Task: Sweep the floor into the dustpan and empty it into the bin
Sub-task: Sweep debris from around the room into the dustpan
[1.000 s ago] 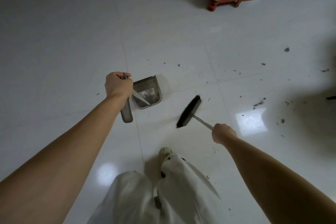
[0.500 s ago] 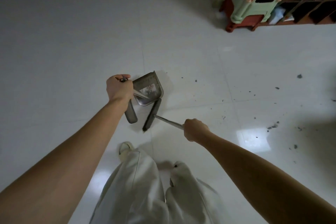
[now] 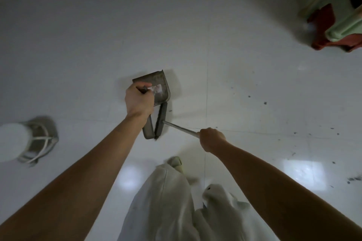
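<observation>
Both fists are curled tight, left hand (image 3: 139,101) gripping the dustpan (image 3: 156,88) handle to steady it on the floor (image 3: 78,45), right hand (image 3: 212,139) gripping the broom (image 3: 161,118), bristles at the pan's mouth, apparently to push debris in.

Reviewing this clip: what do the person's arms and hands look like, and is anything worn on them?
Both forearms are bare up to the frame edge, with no sleeves in view. The left hand and right hand wear no gloves; no watch, ring or band shows on either wrist.

Head-worn view, steeply downward
</observation>
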Demonstrator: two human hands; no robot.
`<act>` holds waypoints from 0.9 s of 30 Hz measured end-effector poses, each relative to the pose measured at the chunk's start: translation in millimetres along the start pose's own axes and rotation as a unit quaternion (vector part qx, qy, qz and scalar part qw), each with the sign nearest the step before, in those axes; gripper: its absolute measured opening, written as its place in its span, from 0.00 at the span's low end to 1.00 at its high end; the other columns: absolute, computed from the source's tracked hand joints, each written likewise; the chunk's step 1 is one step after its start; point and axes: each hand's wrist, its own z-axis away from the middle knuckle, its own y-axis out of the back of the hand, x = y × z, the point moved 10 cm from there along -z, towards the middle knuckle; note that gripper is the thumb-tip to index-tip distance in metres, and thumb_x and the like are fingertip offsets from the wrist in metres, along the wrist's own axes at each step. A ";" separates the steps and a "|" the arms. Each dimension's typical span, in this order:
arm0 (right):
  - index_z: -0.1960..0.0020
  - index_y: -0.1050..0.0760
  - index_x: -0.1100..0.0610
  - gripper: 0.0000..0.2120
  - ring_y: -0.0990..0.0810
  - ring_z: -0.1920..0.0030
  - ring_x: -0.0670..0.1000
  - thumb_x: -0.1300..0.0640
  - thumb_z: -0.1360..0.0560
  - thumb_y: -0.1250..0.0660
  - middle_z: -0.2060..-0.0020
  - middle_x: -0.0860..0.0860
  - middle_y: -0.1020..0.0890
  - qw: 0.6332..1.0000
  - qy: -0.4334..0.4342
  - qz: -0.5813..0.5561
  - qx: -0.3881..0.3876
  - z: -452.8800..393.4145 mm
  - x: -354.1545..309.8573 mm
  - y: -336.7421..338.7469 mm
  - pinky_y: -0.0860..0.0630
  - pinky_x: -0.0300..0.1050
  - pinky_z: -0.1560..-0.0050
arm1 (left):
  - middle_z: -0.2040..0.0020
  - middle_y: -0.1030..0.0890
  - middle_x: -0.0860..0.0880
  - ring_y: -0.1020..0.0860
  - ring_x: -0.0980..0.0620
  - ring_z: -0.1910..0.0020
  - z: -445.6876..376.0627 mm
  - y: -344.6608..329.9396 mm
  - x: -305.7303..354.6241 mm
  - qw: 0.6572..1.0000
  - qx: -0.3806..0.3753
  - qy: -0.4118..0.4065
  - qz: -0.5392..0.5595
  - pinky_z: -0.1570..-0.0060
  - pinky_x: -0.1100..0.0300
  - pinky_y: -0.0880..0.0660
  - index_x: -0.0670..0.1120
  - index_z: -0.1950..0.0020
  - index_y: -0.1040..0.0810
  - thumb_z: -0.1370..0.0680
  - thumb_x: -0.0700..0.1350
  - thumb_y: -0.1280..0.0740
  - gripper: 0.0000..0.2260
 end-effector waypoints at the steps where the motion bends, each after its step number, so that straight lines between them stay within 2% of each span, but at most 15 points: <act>1: 0.35 0.27 0.58 0.17 0.21 0.44 0.55 0.63 0.22 0.41 0.45 0.55 0.21 1.000 -0.004 0.006 -0.009 -9.3 -8.9 -3.2 0.25 0.46 0.49 | 0.63 0.26 0.49 0.31 0.52 0.74 -9.4 8.9 -4.6 1.000 0.009 0.002 -0.007 0.81 0.68 0.35 0.49 0.56 0.23 0.22 0.35 0.40 0.11; 4: 0.34 0.27 0.57 0.17 0.21 0.45 0.54 0.62 0.22 0.42 0.46 0.54 0.21 0.999 -0.024 0.025 -0.030 -24.0 -15.0 -11.5 0.26 0.45 0.52 | 0.61 0.24 0.48 0.31 0.52 0.76 -29.9 30.8 -17.8 0.999 0.029 0.016 -0.028 0.82 0.69 0.35 0.45 0.51 0.21 0.23 0.35 0.40 0.09; 6: 0.34 0.28 0.58 0.17 0.21 0.44 0.55 0.62 0.22 0.42 0.44 0.55 0.21 0.998 -0.037 0.044 -0.031 -26.1 -12.0 -6.4 0.24 0.47 0.49 | 0.57 0.22 0.46 0.26 0.51 0.75 -42.5 48.3 -24.2 0.998 0.040 0.020 -0.044 0.80 0.66 0.30 0.44 0.48 0.20 0.23 0.35 0.39 0.10; 7: 0.34 0.28 0.58 0.17 0.21 0.43 0.55 0.61 0.22 0.42 0.44 0.55 0.22 0.997 -0.046 0.051 -0.028 -25.6 -5.4 -1.8 0.24 0.48 0.48 | 0.56 0.21 0.45 0.21 0.48 0.71 -47.1 54.4 -26.0 0.997 0.043 0.021 -0.053 0.74 0.61 0.24 0.44 0.48 0.19 0.24 0.35 0.39 0.11; 8: 0.35 0.28 0.59 0.16 0.21 0.43 0.55 0.61 0.22 0.42 0.44 0.55 0.22 0.997 -0.058 0.053 -0.027 -23.3 -0.8 1.5 0.24 0.48 0.47 | 0.54 0.20 0.45 0.18 0.44 0.63 -51.0 62.8 -29.0 0.996 0.046 0.025 -0.067 0.64 0.55 0.19 0.45 0.49 0.19 0.25 0.35 0.39 0.11; 9: 0.35 0.28 0.59 0.16 0.21 0.44 0.55 0.61 0.22 0.42 0.44 0.55 0.21 0.996 -0.071 0.051 -0.023 -21.5 3.6 6.8 0.23 0.48 0.47 | 0.54 0.19 0.46 0.18 0.40 0.56 -54.5 70.7 -30.3 0.995 0.050 0.030 -0.078 0.54 0.48 0.18 0.46 0.50 0.19 0.25 0.35 0.38 0.11; 11: 0.35 0.27 0.60 0.15 0.21 0.44 0.54 0.61 0.21 0.42 0.45 0.55 0.21 0.995 -0.089 0.054 -0.011 -17.4 6.5 20.7 0.24 0.46 0.48 | 0.52 0.18 0.46 0.19 0.37 0.51 -58.5 84.3 -31.2 0.994 0.058 0.043 -0.087 0.48 0.44 0.20 0.47 0.52 0.19 0.25 0.36 0.38 0.10; 15: 0.37 0.27 0.62 0.14 0.20 0.49 0.54 0.62 0.21 0.42 0.49 0.56 0.20 0.996 -0.074 0.039 0.019 -16.7 -3.6 50.8 0.26 0.43 0.55 | 0.48 0.18 0.42 0.19 0.36 0.51 -62.7 94.3 -31.1 0.992 0.065 0.059 -0.094 0.54 0.48 0.19 0.45 0.51 0.20 0.26 0.35 0.39 0.11; 18: 0.37 0.27 0.62 0.13 0.20 0.51 0.54 0.61 0.21 0.42 0.49 0.56 0.20 0.998 -0.049 0.037 0.026 -21.7 -17.5 58.4 0.26 0.43 0.58 | 0.47 0.18 0.44 0.19 0.38 0.51 -63.5 92.4 -29.0 0.992 0.070 0.060 -0.089 0.51 0.47 0.19 0.44 0.50 0.20 0.27 0.34 0.40 0.13; 23: 0.37 0.28 0.59 0.15 0.21 0.51 0.54 0.62 0.22 0.41 0.50 0.55 0.21 0.999 -0.018 0.050 -0.012 -48.4 -50.3 36.6 0.29 0.45 0.59 | 0.51 0.19 0.50 0.20 0.44 0.56 -64.0 84.9 -32.6 0.992 0.059 0.052 -0.096 0.54 0.50 0.19 0.45 0.54 0.21 0.27 0.33 0.41 0.12; 27: 0.36 0.28 0.59 0.15 0.21 0.51 0.54 0.62 0.22 0.42 0.50 0.54 0.21 0.998 -0.035 0.045 -0.021 -54.8 -34.8 25.6 0.29 0.45 0.59 | 0.56 0.21 0.52 0.21 0.46 0.59 -58.1 65.1 -30.7 0.993 0.040 0.041 -0.103 0.57 0.54 0.20 0.43 0.50 0.20 0.26 0.34 0.40 0.12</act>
